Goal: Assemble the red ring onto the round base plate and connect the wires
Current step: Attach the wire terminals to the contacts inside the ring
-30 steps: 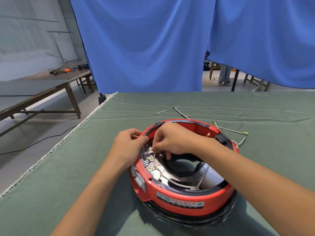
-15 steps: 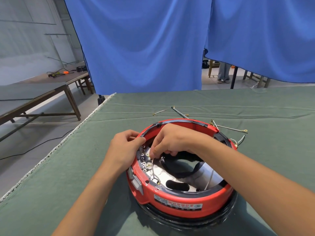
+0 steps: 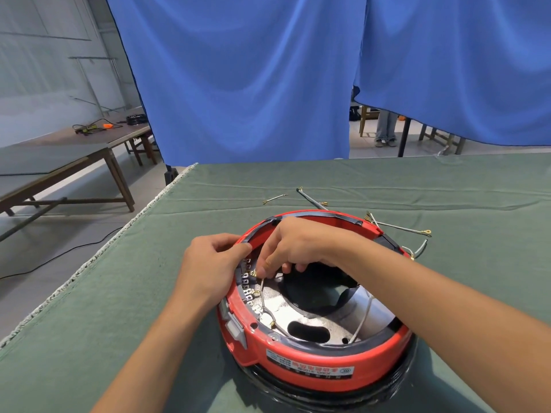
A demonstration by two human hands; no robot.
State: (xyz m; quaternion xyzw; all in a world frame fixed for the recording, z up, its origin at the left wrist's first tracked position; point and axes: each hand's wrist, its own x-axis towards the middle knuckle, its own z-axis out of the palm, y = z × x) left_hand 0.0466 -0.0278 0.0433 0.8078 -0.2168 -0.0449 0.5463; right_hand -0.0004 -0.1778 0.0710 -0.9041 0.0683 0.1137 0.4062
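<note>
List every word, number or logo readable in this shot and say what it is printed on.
Label on the near outer wall of the red ring: rows of print on white and red bands with a small round logo at the right end; all too small and blurred to read.
No other text shows.

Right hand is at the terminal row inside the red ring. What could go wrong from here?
1. The right hand pinches a small gold connector at the crowded terminal row; it could slip or land on the wrong tab.
2. The left hand grips only the red ring's rim; pushing may shift the ring.
3. Loose wires behind the ring could get knocked by the forearm.
</note>
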